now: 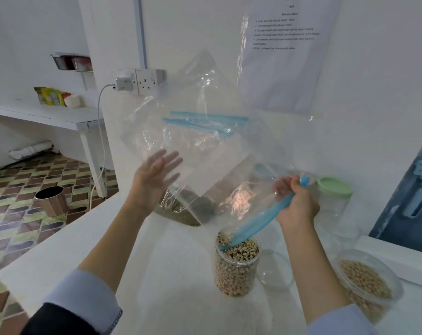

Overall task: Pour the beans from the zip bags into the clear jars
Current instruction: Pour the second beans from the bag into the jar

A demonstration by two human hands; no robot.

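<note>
Your right hand [296, 204] pinches the blue zip edge of the bag [205, 151] and holds its mouth down into the open jar [236, 262], so any last beans [241, 250] drop inside and not onto the desk [169, 262]. Your left hand [154, 177] is open, fingers straight, against the raised bottom of the bag, seemingly to tip or tap it; the bag looks empty and the jar nearly full. Another bag [181, 211] of darker beans lies on the desk behind, likely next, with a green-lidded jar [335, 201] at right.
</note>
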